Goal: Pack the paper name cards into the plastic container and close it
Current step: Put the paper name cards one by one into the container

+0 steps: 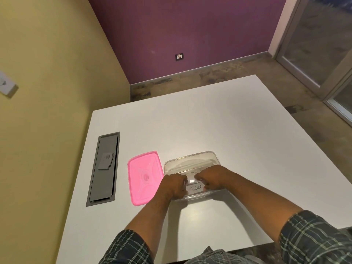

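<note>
Both hands, the left hand (174, 185) and the right hand (211, 178), are reaching into the clear plastic container (192, 161) on the table (209, 121), fingers curled on the name cards (196, 188), so packing is finishing and the pink lid (142, 180) beside it is waiting.

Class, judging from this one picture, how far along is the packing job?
Done: name cards, one reading TIGER, already lie inside the clear container. In hand: the left hand and right hand reach in among the cards. Left: the pink lid lies on the table beside the container, not yet fitted.
</note>
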### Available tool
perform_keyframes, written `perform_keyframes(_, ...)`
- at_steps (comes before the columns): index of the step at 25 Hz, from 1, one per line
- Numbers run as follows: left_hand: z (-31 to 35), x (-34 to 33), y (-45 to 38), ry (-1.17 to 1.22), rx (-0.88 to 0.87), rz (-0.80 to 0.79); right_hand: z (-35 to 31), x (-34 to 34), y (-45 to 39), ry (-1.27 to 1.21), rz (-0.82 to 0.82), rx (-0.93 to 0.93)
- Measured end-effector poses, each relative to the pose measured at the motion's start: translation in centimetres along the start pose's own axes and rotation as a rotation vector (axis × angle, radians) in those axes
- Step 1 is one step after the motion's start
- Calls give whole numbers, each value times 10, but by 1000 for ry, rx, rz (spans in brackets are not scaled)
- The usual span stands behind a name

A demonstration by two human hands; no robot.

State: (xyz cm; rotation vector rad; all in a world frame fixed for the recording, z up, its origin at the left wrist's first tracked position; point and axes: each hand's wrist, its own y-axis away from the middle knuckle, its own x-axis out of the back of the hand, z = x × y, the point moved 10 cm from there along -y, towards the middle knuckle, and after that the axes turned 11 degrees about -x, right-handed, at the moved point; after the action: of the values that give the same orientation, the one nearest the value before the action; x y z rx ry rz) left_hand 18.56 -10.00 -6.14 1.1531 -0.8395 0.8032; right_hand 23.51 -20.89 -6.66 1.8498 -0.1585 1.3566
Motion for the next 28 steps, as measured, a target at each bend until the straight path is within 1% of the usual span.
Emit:
perform_keyframes(2,-2,-5,2,-53,-6,-46,8,-9,0,18,2,-21)
perform_keyframes(4,-2,-6,3,-85,-19,-60,13,-11,0,62,60,-21)
perform_keyframes(6,-2,-3,3,-99,-22,-20,13,-8,-1,128,138,-8)
perform_keyframes(8,-1,0,2,-94,-9,30,13,-6,-3,145,171,-29)
perform_keyframes(12,2,-2,-4,-122,8,30,16,-5,-10,98,144,-117)
perform_keyframes(16,5,2,-7,-166,-23,20,15,-2,-13,85,128,-138)
perform_keyframes(18,6,8,0,-163,-49,83,14,0,-13,82,130,-111)
perform_keyframes(21,4,21,21,-122,-85,311,8,11,-6,71,222,-27)
perform_keyframes(23,-13,32,43,-19,-10,531,4,26,2,3,348,-16)
perform_keyframes(24,-28,35,54,40,68,628,-2,37,7,-36,433,3)
perform_keyframes(25,-46,35,65,89,165,691,-11,50,12,-58,530,38)
perform_keyframes(26,-64,30,76,129,269,718,-23,63,17,-79,630,76)
perform_keyframes(28,-98,14,96,202,478,689,-50,88,21,-114,775,134)
